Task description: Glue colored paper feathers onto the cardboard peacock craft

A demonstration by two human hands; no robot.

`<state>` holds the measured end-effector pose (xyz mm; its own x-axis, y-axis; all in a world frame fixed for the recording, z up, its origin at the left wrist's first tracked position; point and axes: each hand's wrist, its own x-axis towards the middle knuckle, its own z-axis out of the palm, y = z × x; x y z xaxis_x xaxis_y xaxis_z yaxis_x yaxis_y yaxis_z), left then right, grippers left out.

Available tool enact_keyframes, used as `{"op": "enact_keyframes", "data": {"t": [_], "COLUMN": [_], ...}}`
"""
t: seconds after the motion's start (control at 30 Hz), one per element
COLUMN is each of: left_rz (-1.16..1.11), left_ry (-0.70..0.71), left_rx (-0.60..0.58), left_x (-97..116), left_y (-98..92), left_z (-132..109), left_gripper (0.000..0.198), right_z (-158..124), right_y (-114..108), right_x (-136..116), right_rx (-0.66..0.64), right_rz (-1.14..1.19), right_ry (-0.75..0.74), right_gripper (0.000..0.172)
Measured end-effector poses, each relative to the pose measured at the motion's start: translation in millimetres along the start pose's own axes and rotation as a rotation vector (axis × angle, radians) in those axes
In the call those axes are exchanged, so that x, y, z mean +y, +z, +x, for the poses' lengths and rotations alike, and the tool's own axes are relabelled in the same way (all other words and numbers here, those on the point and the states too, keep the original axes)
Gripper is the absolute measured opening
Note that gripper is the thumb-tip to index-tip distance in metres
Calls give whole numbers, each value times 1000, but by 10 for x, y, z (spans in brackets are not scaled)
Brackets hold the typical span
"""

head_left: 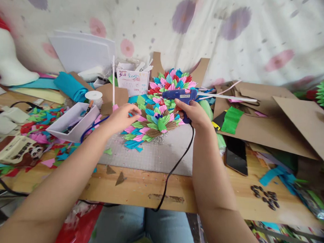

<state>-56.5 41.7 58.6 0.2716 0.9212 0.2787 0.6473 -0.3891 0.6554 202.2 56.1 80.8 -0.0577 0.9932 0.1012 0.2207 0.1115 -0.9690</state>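
Observation:
My right hand (193, 114) is wrapped round the handle of a blue hot glue gun (172, 94), its nozzle pointing left. A long white glue stick (235, 98) sticks out of the gun's back, and a black cord hangs from its grip. Below the gun lies a craft piece of overlapping pleated paper leaves (146, 129) in pink, green, blue and brown, with a small green and dark blue part near its middle. My left hand (124, 118) hovers at the piece's left edge, fingers loosely curved and apart from the thumb, with nothing visible in them.
The piece lies on a grey cutting mat (171, 158). At left are a white tray (69, 131), paper scraps and a ribbon spool (94, 97); behind stands a white box (133, 82). Cardboard sheets (270, 130), a phone (236, 156) and dark beads (265, 196) lie at right.

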Motion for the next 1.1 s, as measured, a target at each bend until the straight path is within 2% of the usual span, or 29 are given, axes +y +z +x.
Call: {"op": "enact_keyframes", "data": {"t": [0.1, 0.2, 0.33, 0.53, 0.7, 0.8, 0.87, 0.97, 1.1], "left_rz": [108, 260, 387, 452, 242, -21, -157, -295, -369], "left_ry": [108, 217, 321, 324, 291, 168, 94, 28, -85], "left_rx": [-235, -375, -435, -458, -372, -265, -200, -74, 106], "left_x": [260, 366, 380, 434, 433, 389, 334, 186, -168], "left_y": [250, 523, 734, 824, 777, 651, 538, 351, 118], "left_z": [1, -45, -95, -100, -97, -119, -136, -147, -124], "left_gripper": [7, 11, 18, 9, 7, 5, 11, 16, 23], "right_z": [-11, -25, -29, 9, 44, 80, 112, 147, 129], "right_y": [-77, -108, -101, -99, -70, -31, 1, 79, 294], "right_x": [-7, -22, -38, 5, 44, 96, 148, 205, 184], "right_rx": [5, 14, 43, 68, 109, 91, 70, 62, 48], "right_rz": [9, -21, -22, 30, 62, 37, 30, 25, -76], "right_ry": [-7, -23, -22, -43, -17, -24, -24, -2, 34], "right_gripper": [36, 37, 36, 37, 37, 36, 35, 35, 36]}}
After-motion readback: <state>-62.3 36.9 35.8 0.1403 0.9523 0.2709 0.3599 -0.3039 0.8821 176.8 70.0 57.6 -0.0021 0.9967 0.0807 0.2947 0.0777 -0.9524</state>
